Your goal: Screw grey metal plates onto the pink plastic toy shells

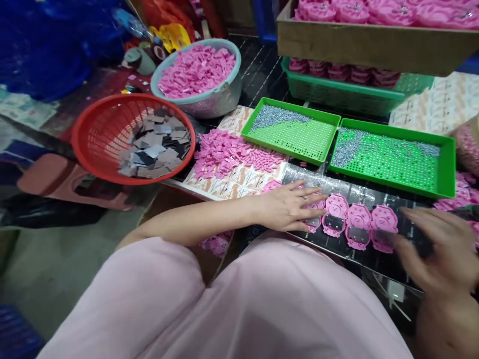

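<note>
My left hand (290,205) lies flat, fingers spread, on the leftmost piece of a row of pink round plastic parts (358,224) with grey inserts, lined up on a black board (374,192). My right hand (439,249) is blurred at the right end of the row, wrapped around a dark tool (467,213) whose shape I cannot make out. A heap of small pink pieces (232,154) sits just beyond my left hand. My lap in pink cloth fills the bottom of the view.
Two green trays (320,155) (447,172) hold small metal screws. A red basket (97,129) has grey squares, and a grey bowl (224,97) holds pink pieces. Behind stand a green crate (337,92) and a cardboard box (374,47) of pink parts.
</note>
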Available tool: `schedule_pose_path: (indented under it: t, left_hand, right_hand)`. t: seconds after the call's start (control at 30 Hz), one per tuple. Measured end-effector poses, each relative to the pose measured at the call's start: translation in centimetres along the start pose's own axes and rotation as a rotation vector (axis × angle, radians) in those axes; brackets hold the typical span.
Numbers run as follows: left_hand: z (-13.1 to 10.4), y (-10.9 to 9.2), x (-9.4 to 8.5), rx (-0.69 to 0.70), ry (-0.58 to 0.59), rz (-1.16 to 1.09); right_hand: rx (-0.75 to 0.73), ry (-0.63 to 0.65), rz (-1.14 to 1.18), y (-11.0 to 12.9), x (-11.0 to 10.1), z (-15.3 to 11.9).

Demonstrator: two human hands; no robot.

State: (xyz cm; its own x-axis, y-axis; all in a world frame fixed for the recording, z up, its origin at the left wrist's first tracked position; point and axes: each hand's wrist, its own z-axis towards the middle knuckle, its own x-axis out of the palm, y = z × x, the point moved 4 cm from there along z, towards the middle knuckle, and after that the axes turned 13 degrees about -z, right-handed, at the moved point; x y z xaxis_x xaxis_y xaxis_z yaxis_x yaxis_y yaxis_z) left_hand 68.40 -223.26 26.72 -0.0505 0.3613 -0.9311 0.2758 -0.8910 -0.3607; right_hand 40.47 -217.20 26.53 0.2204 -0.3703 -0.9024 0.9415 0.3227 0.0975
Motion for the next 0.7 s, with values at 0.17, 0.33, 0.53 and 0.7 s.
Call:
schedule_pose_path:
  t: [0.17, 0.33, 0.53, 0.7]
  left_hand:
    - [-4.6, 1.5, 3.0, -0.188, -0.075, -0.023]
    - [-5.3, 1.5, 4.3, -0.155, -0.145, -0.018]
    - [-5.9, 2.1, 3.8, -0.155, -0.172, -0.01]
    - [-6.1, 1.5, 3.8, -0.206, -0.216, 0.03]
  right_hand:
    - [-0.176, 0.235, -0.164, 3.4, 3.9, -0.6]
    - [-0.177, 0.251, -0.25, 4.3, 4.8, -0.5]
    - [-0.179, 0.251, -0.286, 5.3, 4.3, 0.2]
    - [-0.26, 0.274, -0.335, 7.6, 5.3, 0.7]
